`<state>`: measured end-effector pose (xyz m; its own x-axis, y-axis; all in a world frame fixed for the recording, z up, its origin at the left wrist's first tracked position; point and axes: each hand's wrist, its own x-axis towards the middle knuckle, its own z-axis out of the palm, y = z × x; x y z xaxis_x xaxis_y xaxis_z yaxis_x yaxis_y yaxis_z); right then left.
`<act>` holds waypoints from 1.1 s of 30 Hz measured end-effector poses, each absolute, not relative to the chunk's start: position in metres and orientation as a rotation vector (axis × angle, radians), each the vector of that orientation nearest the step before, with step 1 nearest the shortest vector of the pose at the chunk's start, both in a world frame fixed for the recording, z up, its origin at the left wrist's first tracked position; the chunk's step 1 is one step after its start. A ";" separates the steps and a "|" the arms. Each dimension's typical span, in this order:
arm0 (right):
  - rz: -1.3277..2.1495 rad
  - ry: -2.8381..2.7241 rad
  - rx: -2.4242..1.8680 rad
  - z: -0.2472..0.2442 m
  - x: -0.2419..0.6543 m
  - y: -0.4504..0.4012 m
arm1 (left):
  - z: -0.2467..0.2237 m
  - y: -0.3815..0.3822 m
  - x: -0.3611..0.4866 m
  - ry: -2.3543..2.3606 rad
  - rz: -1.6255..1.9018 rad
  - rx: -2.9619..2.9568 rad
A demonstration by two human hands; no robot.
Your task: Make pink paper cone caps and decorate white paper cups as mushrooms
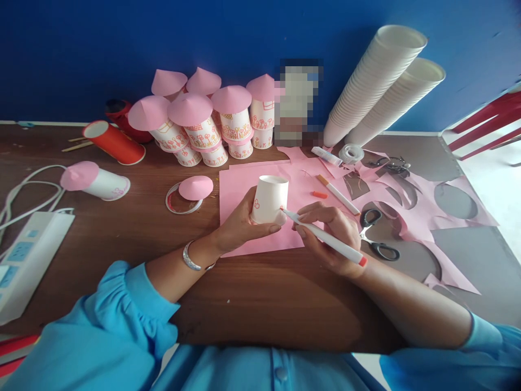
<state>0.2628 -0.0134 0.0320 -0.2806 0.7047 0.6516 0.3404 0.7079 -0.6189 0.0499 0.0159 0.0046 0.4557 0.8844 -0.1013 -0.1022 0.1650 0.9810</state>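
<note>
My left hand (244, 222) is closed around a white paper cup (272, 191), held upside down above pink paper sheets (236, 190). Small red flower-like marks show on the cup's left side and near its lower right. In my right hand (331, 233) is a white felt-tip pen (334, 245) with a red end, its tip touching the cup's side at the lower right. An orange-red pen cap (319, 194) lies on the pink paper behind that hand. Close by is a white and brown pen (337, 194). Scissors (376, 234) with black handles lie right of my right hand.
Several decorated cup towers with pink cone roofs (190, 113) stand along the blue wall. Tall cup stacks (374, 81) lean at the back right. Pink paper scraps (423, 203) and clear tape (351, 153) lie right; a power strip (36, 260), red tube (114, 142) and tape roll (173, 203) left.
</note>
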 end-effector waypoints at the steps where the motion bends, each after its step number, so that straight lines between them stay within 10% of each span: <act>1: 0.445 -1.889 -0.816 0.032 0.263 -0.013 | 0.005 0.016 0.050 0.837 0.831 1.196; 33: 0.428 -1.853 -0.854 0.033 0.263 -0.013 | 0.001 0.016 0.048 0.819 0.831 1.221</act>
